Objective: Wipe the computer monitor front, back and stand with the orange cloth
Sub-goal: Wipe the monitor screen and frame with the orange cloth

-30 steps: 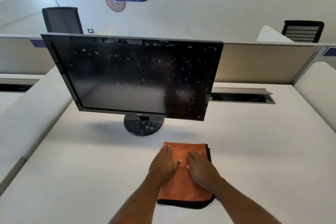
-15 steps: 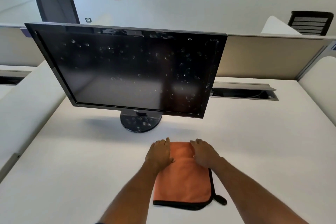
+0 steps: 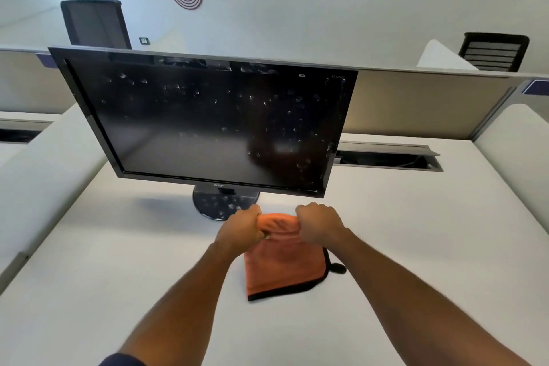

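We grip the orange cloth at its far edge with both hands. The fingers of our left hand and our right hand are curled tight round the bunched fabric, lifting that edge. The near, black-trimmed part lies on the white tabletop. The cloth sits just near of the round black stand, slightly to its right. Above, the monitor stands upright, its dark screen speckled with pale smudges. 2 black chairs show beyond the far partition.
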The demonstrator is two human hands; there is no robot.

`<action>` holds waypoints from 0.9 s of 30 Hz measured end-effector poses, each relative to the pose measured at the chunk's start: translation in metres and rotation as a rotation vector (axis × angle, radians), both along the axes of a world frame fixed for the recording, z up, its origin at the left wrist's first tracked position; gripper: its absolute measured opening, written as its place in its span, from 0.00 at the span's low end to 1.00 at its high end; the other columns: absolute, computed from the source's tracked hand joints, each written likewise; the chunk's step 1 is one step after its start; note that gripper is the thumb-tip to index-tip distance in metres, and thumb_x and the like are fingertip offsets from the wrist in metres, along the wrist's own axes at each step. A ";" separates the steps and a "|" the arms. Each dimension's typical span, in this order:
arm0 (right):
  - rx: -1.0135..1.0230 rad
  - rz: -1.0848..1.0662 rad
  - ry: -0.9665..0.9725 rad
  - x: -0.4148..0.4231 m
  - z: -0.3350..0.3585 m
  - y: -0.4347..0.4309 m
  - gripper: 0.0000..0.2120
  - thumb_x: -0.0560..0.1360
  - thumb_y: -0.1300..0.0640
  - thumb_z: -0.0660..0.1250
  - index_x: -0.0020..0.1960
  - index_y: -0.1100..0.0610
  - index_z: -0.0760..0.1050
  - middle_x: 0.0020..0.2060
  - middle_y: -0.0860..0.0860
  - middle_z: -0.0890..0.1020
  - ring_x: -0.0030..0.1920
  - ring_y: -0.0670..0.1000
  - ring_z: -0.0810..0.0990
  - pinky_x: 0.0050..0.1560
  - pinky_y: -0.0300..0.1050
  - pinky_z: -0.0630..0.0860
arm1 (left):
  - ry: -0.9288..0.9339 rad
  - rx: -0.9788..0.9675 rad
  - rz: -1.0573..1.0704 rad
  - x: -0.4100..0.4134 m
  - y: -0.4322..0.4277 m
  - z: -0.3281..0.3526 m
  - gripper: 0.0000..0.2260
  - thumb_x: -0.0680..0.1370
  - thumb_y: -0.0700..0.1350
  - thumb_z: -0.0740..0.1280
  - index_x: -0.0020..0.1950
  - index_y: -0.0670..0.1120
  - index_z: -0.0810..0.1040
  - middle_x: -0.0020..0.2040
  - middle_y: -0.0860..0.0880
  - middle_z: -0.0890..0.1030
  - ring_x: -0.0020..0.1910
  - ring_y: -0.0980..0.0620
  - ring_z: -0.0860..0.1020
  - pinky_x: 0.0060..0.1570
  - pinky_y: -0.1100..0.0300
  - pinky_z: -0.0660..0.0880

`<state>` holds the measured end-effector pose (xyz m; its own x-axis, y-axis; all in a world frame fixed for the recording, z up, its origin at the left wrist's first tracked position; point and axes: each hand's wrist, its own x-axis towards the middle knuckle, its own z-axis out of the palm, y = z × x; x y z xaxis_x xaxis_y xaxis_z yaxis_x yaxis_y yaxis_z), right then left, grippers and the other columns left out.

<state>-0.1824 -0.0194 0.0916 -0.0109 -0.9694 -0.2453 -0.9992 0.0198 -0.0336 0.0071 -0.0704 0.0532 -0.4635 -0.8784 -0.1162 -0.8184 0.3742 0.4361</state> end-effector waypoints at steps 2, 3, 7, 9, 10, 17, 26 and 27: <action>-0.106 -0.015 0.024 0.005 0.013 0.000 0.10 0.74 0.57 0.60 0.54 0.56 0.72 0.50 0.54 0.79 0.50 0.58 0.79 0.48 0.48 0.70 | 0.038 -0.125 0.021 0.002 0.003 0.018 0.12 0.77 0.55 0.66 0.46 0.49 0.68 0.40 0.49 0.79 0.36 0.51 0.74 0.32 0.59 0.65; -0.160 -0.027 0.033 0.007 0.019 0.000 0.09 0.74 0.57 0.60 0.54 0.55 0.72 0.49 0.54 0.80 0.49 0.58 0.79 0.49 0.49 0.71 | 0.045 -0.179 0.030 0.002 0.006 0.027 0.11 0.78 0.55 0.65 0.45 0.49 0.67 0.40 0.50 0.78 0.35 0.52 0.73 0.30 0.60 0.63; -0.271 0.003 0.050 0.015 0.030 0.007 0.08 0.76 0.52 0.63 0.53 0.54 0.73 0.47 0.53 0.81 0.47 0.56 0.80 0.56 0.50 0.70 | 0.070 -0.315 0.028 0.009 0.019 0.039 0.09 0.78 0.51 0.66 0.45 0.49 0.68 0.45 0.49 0.79 0.37 0.53 0.72 0.35 0.63 0.64; -0.223 0.066 0.050 0.017 0.032 0.017 0.11 0.76 0.54 0.64 0.57 0.54 0.73 0.50 0.54 0.81 0.48 0.57 0.80 0.54 0.49 0.72 | 0.044 -0.291 -0.013 0.015 0.026 0.031 0.09 0.78 0.52 0.67 0.49 0.48 0.71 0.47 0.49 0.80 0.38 0.53 0.74 0.36 0.64 0.67; -0.151 0.092 0.043 0.017 0.029 0.023 0.14 0.75 0.56 0.64 0.60 0.55 0.72 0.53 0.55 0.80 0.50 0.57 0.80 0.51 0.48 0.72 | 0.015 -0.220 -0.028 0.018 0.032 0.025 0.10 0.78 0.52 0.67 0.53 0.49 0.72 0.49 0.50 0.80 0.40 0.53 0.75 0.37 0.64 0.69; 0.390 0.249 -0.023 0.018 -0.005 0.053 0.16 0.75 0.58 0.65 0.62 0.58 0.72 0.60 0.57 0.77 0.55 0.58 0.77 0.49 0.48 0.73 | -0.300 0.245 -0.239 0.020 0.073 -0.018 0.18 0.74 0.49 0.69 0.60 0.49 0.67 0.55 0.45 0.79 0.48 0.47 0.77 0.43 0.57 0.72; 0.482 0.161 -0.159 -0.002 -0.013 0.028 0.15 0.74 0.54 0.66 0.59 0.58 0.75 0.58 0.56 0.78 0.56 0.57 0.76 0.47 0.45 0.70 | 0.026 0.336 -0.033 0.019 0.045 -0.010 0.17 0.66 0.51 0.76 0.52 0.50 0.77 0.48 0.51 0.80 0.47 0.51 0.77 0.45 0.59 0.75; 0.449 0.130 -0.191 -0.003 -0.014 0.024 0.13 0.74 0.55 0.65 0.56 0.58 0.75 0.57 0.57 0.78 0.55 0.57 0.77 0.46 0.44 0.70 | 0.057 0.313 0.010 0.018 0.040 -0.008 0.18 0.66 0.51 0.76 0.53 0.50 0.78 0.49 0.51 0.80 0.47 0.51 0.78 0.46 0.59 0.75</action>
<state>-0.1859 0.0042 0.0775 0.1883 -0.7580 -0.6244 -0.9712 -0.0495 -0.2329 0.0248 -0.0302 0.0448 -0.4682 -0.8088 -0.3557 -0.7924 0.2063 0.5740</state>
